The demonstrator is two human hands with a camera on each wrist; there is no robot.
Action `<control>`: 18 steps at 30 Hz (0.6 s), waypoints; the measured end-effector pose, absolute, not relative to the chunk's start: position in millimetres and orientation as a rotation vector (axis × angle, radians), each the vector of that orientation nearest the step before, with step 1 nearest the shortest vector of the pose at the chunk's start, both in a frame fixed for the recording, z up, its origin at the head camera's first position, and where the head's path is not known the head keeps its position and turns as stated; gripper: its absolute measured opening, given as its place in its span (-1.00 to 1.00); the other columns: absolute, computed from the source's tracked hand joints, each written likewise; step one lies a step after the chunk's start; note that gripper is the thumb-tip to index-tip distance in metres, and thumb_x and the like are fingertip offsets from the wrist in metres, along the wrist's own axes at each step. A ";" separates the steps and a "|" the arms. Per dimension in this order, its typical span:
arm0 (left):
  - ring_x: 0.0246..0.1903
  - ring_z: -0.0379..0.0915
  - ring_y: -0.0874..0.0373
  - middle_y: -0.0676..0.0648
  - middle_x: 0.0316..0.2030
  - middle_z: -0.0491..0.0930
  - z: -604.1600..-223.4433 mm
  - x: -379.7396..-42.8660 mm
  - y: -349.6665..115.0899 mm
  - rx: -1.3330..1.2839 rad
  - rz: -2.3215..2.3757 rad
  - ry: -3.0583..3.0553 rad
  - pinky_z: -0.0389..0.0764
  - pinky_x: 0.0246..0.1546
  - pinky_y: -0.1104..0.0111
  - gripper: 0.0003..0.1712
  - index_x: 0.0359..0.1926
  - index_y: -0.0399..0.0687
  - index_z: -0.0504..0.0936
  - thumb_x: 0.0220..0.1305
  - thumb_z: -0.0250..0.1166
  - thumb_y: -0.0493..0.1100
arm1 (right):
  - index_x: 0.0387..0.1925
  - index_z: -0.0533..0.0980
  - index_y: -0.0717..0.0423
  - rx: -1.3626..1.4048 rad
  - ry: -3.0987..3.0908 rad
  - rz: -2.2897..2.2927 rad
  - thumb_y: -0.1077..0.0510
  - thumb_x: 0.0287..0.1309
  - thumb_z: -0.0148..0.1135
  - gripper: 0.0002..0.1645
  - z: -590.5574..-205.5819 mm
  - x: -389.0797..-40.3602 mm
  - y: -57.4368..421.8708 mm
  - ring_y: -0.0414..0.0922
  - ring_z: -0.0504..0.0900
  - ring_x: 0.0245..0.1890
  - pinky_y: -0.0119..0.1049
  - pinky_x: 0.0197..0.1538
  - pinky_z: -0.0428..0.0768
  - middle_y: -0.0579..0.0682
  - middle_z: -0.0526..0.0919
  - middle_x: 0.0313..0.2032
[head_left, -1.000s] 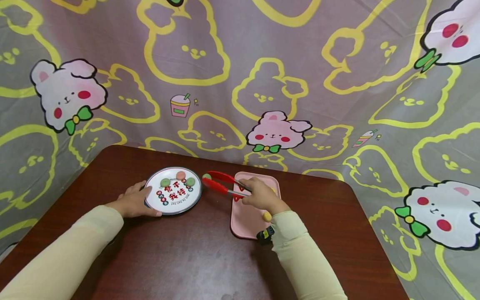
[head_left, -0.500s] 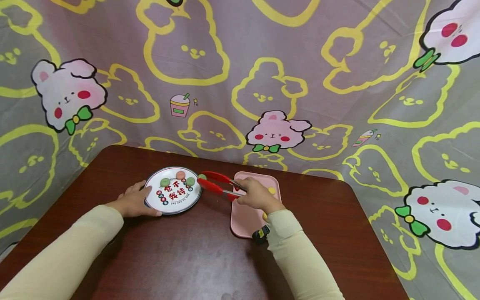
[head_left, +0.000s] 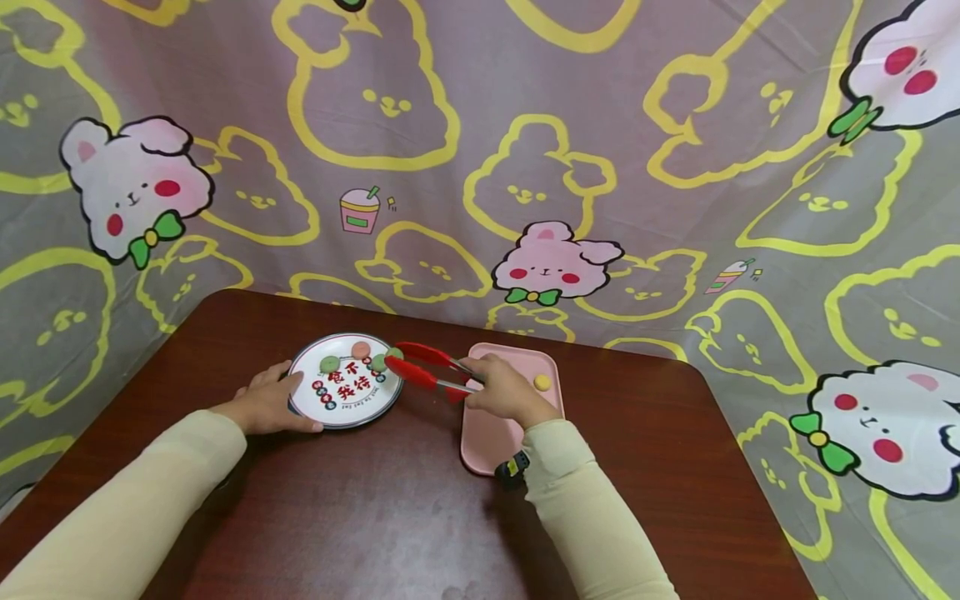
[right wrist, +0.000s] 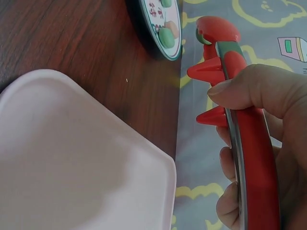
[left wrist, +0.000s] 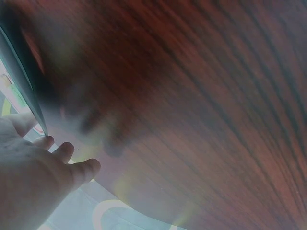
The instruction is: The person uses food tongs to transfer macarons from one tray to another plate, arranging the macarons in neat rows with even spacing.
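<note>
In the head view, my left hand [head_left: 264,404] holds the left rim of a round white plate [head_left: 309,379] with red lettering. On the plate lie a green macaron [head_left: 330,364], a pink macaron [head_left: 362,351] and another green macaron [head_left: 378,363]. My right hand [head_left: 506,388] grips red-tipped tongs [head_left: 414,374], thumb along one arm in the right wrist view. Their tips pinch a green macaron [head_left: 393,355] over the plate's right edge, mostly hidden by the red head in the right wrist view. In the left wrist view, the fingertips [left wrist: 64,152] are at the plate's edge.
A pink rectangular tray [head_left: 483,446] stands to the plate's right, partly under my right hand. A yellow macaron [head_left: 542,382] lies on it. The brown wooden table [head_left: 375,517] ends at a patterned curtain [head_left: 420,200] behind.
My right hand has moved left, carrying the tongs and green macaron from beside the plate to over its right edge. The left hand and plate stay put.
</note>
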State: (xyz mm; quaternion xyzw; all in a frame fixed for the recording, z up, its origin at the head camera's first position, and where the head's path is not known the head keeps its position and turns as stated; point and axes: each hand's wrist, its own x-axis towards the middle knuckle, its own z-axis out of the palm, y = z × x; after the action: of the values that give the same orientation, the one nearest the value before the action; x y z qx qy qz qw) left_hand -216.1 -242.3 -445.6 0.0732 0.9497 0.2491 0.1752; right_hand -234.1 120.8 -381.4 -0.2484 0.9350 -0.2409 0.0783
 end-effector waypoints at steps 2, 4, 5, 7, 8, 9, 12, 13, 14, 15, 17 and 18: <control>0.29 -0.27 -0.53 -0.56 0.34 -0.19 -445.5 -216.2 -242.3 0.203 0.703 2.690 -0.07 0.18 -0.38 0.41 0.38 -0.56 0.02 -0.16 0.44 0.39 | 0.14 0.51 0.10 -0.753 2.806 -0.703 0.31 -0.14 0.34 -0.33 -381.9 -234.3 119.1 -0.05 0.44 -0.28 -0.24 -0.29 0.43 0.21 0.56 -0.16; 0.29 -0.27 -0.54 -0.57 0.33 -0.18 -445.4 -216.0 -242.1 0.203 0.700 2.692 -0.07 0.18 -0.38 0.42 0.37 -0.57 0.03 -0.16 0.44 0.39 | 0.14 0.52 0.08 -0.753 2.810 -0.687 0.29 -0.13 0.33 -0.34 -382.4 -234.5 117.5 -0.06 0.44 -0.28 -0.24 -0.31 0.43 0.19 0.56 -0.17; 0.29 -0.27 -0.54 -0.57 0.33 -0.18 -445.5 -216.2 -242.1 0.201 0.698 2.693 -0.07 0.18 -0.38 0.42 0.37 -0.57 0.03 -0.16 0.45 0.39 | 0.14 0.51 0.08 -0.751 2.811 -0.681 0.29 -0.13 0.33 -0.34 -382.7 -234.5 116.7 -0.06 0.44 -0.28 -0.24 -0.32 0.43 0.18 0.56 -0.17; 0.29 -0.27 -0.54 -0.57 0.34 -0.18 -445.4 -216.2 -241.9 0.198 0.698 2.691 -0.07 0.18 -0.38 0.42 0.37 -0.57 0.03 -0.16 0.45 0.40 | 0.13 0.52 0.04 -0.740 2.815 -0.667 0.27 -0.13 0.34 -0.35 -382.8 -234.2 115.1 -0.07 0.44 -0.28 -0.24 -0.32 0.44 0.15 0.55 -0.17; 0.29 -0.27 -0.54 -0.57 0.34 -0.18 -445.1 -216.2 -241.7 0.195 0.699 2.691 -0.07 0.18 -0.38 0.42 0.37 -0.57 0.03 -0.17 0.44 0.40 | 0.12 0.52 0.03 -0.736 2.813 -0.668 0.27 -0.13 0.34 -0.35 -383.0 -234.1 114.6 -0.07 0.44 -0.28 -0.23 -0.32 0.44 0.15 0.55 -0.17; 0.29 -0.27 -0.54 -0.57 0.34 -0.18 -445.0 -216.1 -241.6 0.196 0.700 2.691 -0.07 0.18 -0.38 0.43 0.37 -0.57 0.03 -0.17 0.45 0.40 | 0.12 0.52 0.02 -0.735 2.812 -0.668 0.27 -0.13 0.34 -0.36 -383.4 -234.1 114.0 -0.07 0.44 -0.27 -0.23 -0.32 0.44 0.16 0.55 -0.17; 0.29 -0.26 -0.54 -0.57 0.34 -0.18 -445.5 -216.6 -241.4 0.198 0.701 2.692 -0.06 0.18 -0.38 0.42 0.37 -0.58 0.03 -0.17 0.44 0.40 | 0.09 0.52 0.01 -0.741 2.808 -0.668 0.28 -0.13 0.33 -0.38 -385.0 -234.7 112.2 -0.07 0.43 -0.27 -0.23 -0.32 0.42 0.18 0.56 -0.17; 0.28 -0.26 -0.54 -0.57 0.33 -0.18 -445.6 -216.6 -241.4 0.200 0.701 2.692 -0.06 0.18 -0.38 0.43 0.37 -0.58 0.03 -0.17 0.44 0.40 | 0.08 0.52 0.00 -0.744 2.807 -0.665 0.28 -0.13 0.33 -0.39 -385.9 -235.0 111.7 -0.07 0.43 -0.27 -0.23 -0.32 0.42 0.17 0.56 -0.18; 0.29 -0.26 -0.54 -0.57 0.34 -0.18 -445.3 -216.4 -241.1 0.198 0.703 2.691 -0.06 0.18 -0.38 0.43 0.37 -0.57 0.03 -0.17 0.44 0.40 | 0.07 0.53 -0.01 -0.748 2.808 -0.662 0.28 -0.13 0.32 -0.40 -386.9 -235.3 111.3 -0.07 0.43 -0.27 -0.24 -0.32 0.41 0.18 0.56 -0.18; 0.28 -0.26 -0.54 -0.57 0.34 -0.18 -445.3 -216.4 -241.1 0.200 0.701 2.692 -0.06 0.18 -0.38 0.43 0.37 -0.58 0.03 -0.17 0.44 0.41 | 0.06 0.53 -0.02 -0.751 2.809 -0.660 0.28 -0.13 0.32 -0.42 -387.9 -235.8 110.8 -0.08 0.43 -0.27 -0.24 -0.32 0.41 0.19 0.57 -0.19; 0.28 -0.26 -0.54 -0.57 0.34 -0.18 -444.6 -216.0 -240.6 0.199 0.700 2.690 -0.06 0.18 -0.38 0.42 0.37 -0.58 0.03 -0.16 0.44 0.40 | 0.03 0.53 -0.05 -0.750 2.813 -0.650 0.27 -0.11 0.32 -0.45 -389.5 -236.5 109.8 -0.09 0.42 -0.30 -0.25 -0.33 0.40 0.16 0.57 -0.22; 0.28 -0.26 -0.54 -0.57 0.34 -0.18 -444.0 -215.7 -240.2 0.198 0.701 2.690 -0.06 0.18 -0.38 0.42 0.37 -0.58 0.03 -0.16 0.44 0.40 | 0.02 0.53 -0.05 -0.750 2.816 -0.649 0.27 -0.11 0.32 -0.46 -389.9 -236.6 109.1 -0.09 0.42 -0.31 -0.25 -0.34 0.39 0.16 0.57 -0.23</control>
State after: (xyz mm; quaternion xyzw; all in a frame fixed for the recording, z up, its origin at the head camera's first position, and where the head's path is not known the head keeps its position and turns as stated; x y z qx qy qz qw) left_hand -215.7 -240.2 -444.0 0.0698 0.9501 0.2475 0.1767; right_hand -236.6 109.1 -389.9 -0.2506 0.9403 -0.2166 0.0779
